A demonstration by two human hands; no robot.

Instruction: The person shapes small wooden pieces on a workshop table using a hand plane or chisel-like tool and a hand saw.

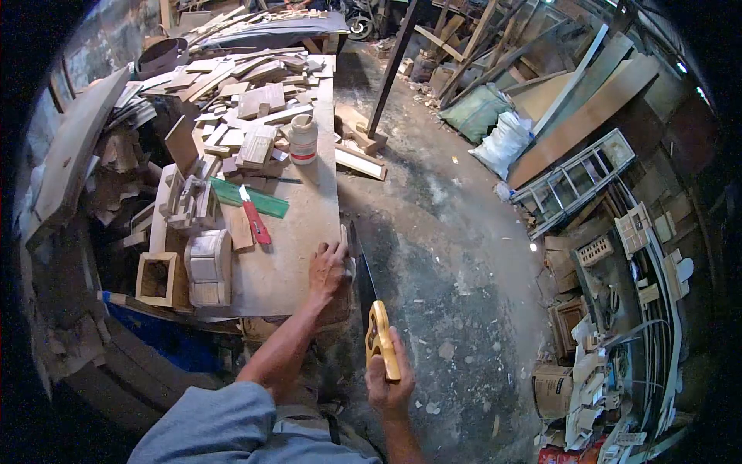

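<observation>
Right hand has got a yellow-handled handsaw gripped, long blade pointing forward right beside the pale wooden worktop; left hand is pinching a pale wood piece.

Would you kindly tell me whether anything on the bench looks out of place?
Mainly the red knife: it lies across the green strip with its blade seemingly exposed, odd for a tool not in use. The jar also looks uncapped, though I see no spill around it.
</observation>
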